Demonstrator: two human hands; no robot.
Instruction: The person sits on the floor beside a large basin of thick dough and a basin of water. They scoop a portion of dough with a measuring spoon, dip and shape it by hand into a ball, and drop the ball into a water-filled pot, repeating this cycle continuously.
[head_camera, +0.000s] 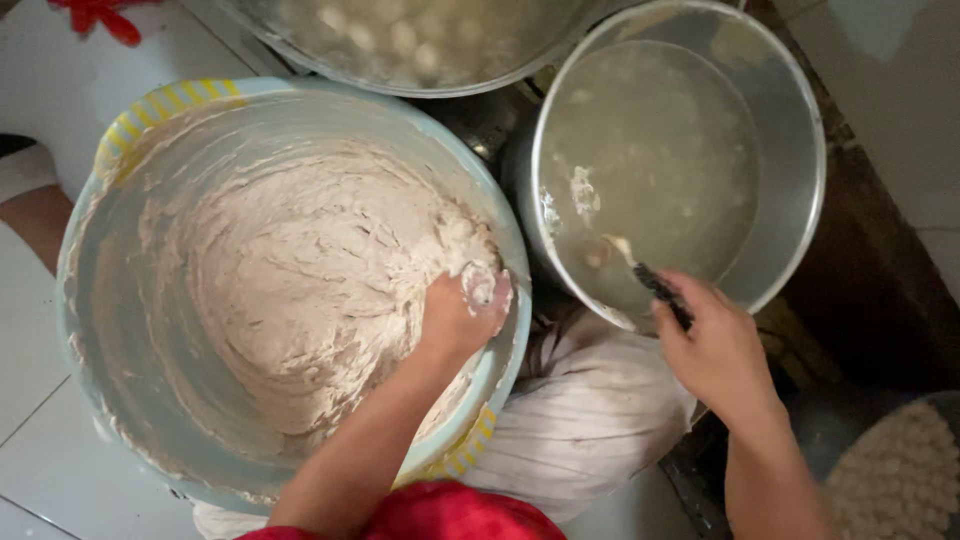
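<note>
My left hand (462, 312) is closed around a lump of pale paste, squeezing it up between thumb and forefinger at the right rim of a big light-blue basin (150, 115) filled with thick beige paste (300, 290). My right hand (715, 345) grips a dark-handled spoon (640, 270), whose tip dips into cloudy water inside a steel pot (795, 130) to the right of the basin.
Another metal pot (420, 45) holding several pale balls in liquid sits at the top. A white cloth (590, 420) lies over my lap between the basin and the pot. A tray of small round balls (900, 480) shows at the bottom right. White tiled floor on the left.
</note>
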